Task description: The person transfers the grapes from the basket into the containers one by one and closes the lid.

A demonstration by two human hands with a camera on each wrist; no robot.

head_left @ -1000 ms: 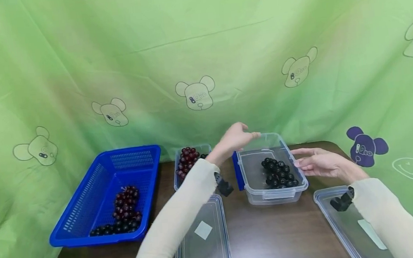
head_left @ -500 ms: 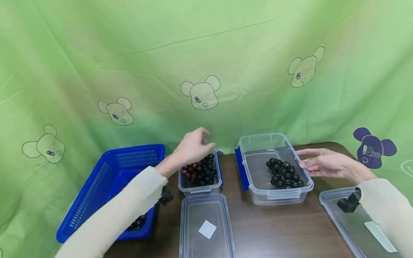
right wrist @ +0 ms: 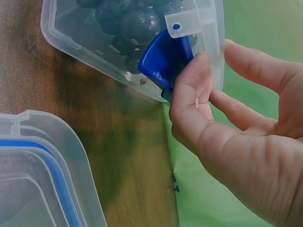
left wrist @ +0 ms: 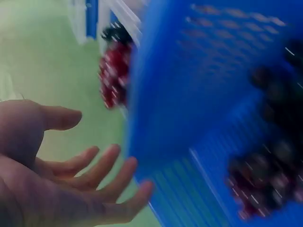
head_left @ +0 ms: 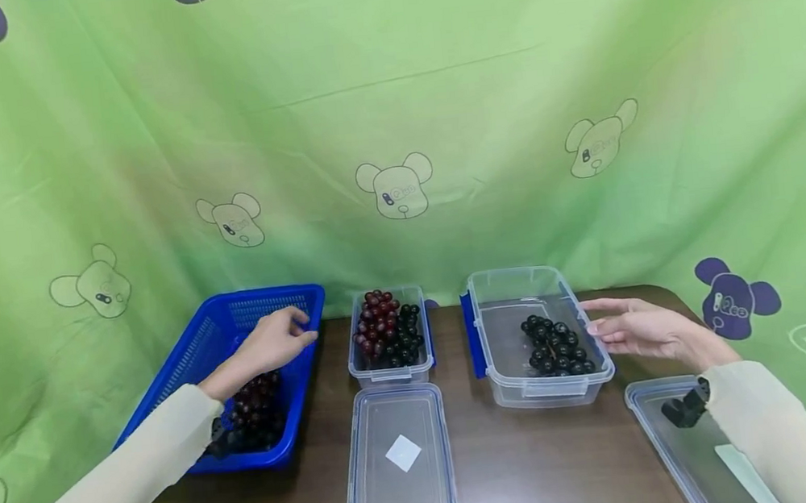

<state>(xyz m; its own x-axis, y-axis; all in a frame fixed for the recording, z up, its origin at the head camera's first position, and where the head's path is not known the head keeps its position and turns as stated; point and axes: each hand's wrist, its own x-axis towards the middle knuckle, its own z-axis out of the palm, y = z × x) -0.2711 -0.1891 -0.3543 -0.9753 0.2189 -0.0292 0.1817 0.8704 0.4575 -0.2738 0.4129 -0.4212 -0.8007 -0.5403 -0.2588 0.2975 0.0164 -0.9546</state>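
Observation:
My left hand (head_left: 276, 340), fingers loosely bent and holding nothing, is over the blue basket (head_left: 199, 328). Beneath it inside the basket lie red grapes (head_left: 255, 399) and black grapes (left wrist: 284, 104), partly hidden by the wrist. In the left wrist view this hand (left wrist: 71, 175) is beside the basket's outer wall. My right hand (head_left: 644, 329) touches the right side of the large clear container (head_left: 533, 393), its thumb against a blue latch (right wrist: 163, 59) in the right wrist view. One bunch of black grapes (head_left: 556, 346) lies in that container.
Between basket and large container stands a smaller clear container (head_left: 393, 375) with red grapes (head_left: 377, 319) and black grapes (head_left: 405, 336). Its front faces a clear lid (head_left: 400, 495) on the brown table (head_left: 540, 465). Another lid (head_left: 672, 436) lies under the right forearm. A green curtain (head_left: 387, 83) hangs behind.
My left hand has moved left from the large container's back rim, past the smaller container, to over the blue basket. The right hand has stayed at the large container's side.

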